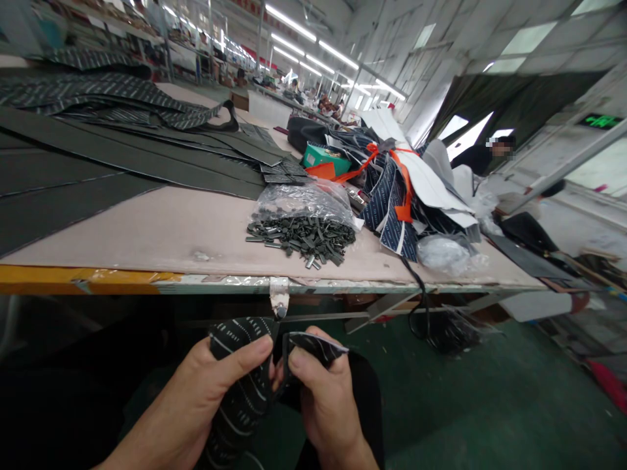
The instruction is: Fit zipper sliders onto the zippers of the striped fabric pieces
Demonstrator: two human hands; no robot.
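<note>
Fabric [241, 405] in both hands [215, 378] [323, 382], table edge [215, 286] beyond

The dark fabric strip [239, 418] is near-black, printed with thin pale lines and rows of small white lettering, "SPORT" among them. Its rounded upper part shows above the thumb of the left grip [218, 373], printed side up; below that thumb the strip hangs down, bending as it drops. In the right grip [327, 388] is a dark flap [319, 347] with pale lines and a light edge, pinched under the thumb, its narrow corner pointing off to the right. Between the grips the dark edges come close together; whether strip and flap are one piece cannot be told.
</note>
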